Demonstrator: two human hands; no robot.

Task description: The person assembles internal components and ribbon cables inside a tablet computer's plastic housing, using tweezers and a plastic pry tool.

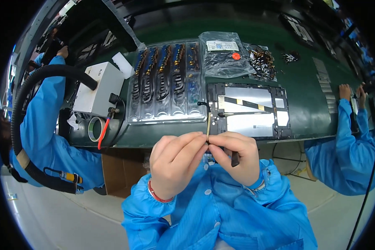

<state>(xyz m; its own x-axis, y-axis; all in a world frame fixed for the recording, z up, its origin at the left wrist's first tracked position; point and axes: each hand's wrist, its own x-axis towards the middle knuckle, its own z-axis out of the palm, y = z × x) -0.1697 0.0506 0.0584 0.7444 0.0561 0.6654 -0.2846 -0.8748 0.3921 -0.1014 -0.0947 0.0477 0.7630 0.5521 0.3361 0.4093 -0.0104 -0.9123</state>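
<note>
Smooth dark-green bench, bearing a glossy moulded tray of clear plastic and a crinkled transparent bag. My left hand and right hand meet, fingertips pinched together on the lower end of a thin, yellowish, black-tipped strip, positioned along the left side of a flat, rectangular, silver-and-black device. A short dark rod juts from my right hand.

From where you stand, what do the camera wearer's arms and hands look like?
The left hand and right hand are bare, without gloves. Loose, bright blue sleeves end near the wrists, and a thin red band circles the left wrist.
</note>
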